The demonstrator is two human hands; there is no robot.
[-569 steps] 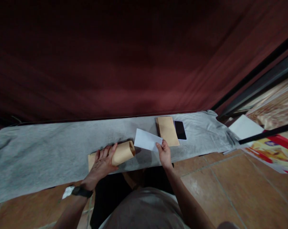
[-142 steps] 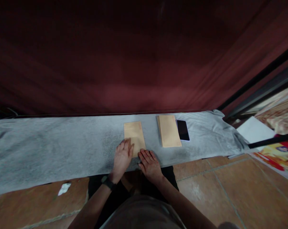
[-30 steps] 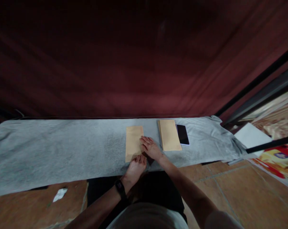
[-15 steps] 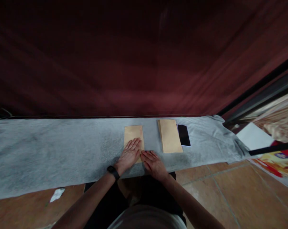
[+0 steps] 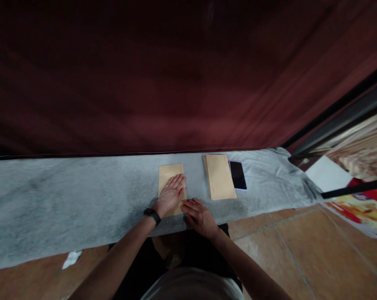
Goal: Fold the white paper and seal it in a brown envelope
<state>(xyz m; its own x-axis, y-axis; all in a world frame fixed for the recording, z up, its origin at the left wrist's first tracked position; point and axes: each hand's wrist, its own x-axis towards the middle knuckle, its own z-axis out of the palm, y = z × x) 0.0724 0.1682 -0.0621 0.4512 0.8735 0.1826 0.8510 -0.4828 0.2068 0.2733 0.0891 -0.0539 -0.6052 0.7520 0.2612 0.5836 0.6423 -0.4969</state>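
A tan paper envelope [image 5: 168,173] lies flat on the grey cloth [image 5: 82,196]. My left hand [image 5: 172,192], with a black band at the wrist, rests palm down on it, fingers stretched out and covering its middle. At the envelope's lower right edge lies my right hand [image 5: 199,214], also flat, its fingertips touching the paper there. To the right of both hands sits a small stack of similar tan envelopes [image 5: 220,177], slightly fanned on its left side.
A phone [image 5: 238,175] with a dark screen lies right beside the stack. Behind the cloth stands a dark red panel [image 5: 176,104]. Tiled floor [image 5: 275,237] shows in front, with a white scrap [image 5: 71,259] on it. A colourful printed sheet [image 5: 360,208] lies at the far right.
My left hand has slid slightly up and to the right over the envelope. My right hand stays at the lower right edge. The whole view has shifted a little.
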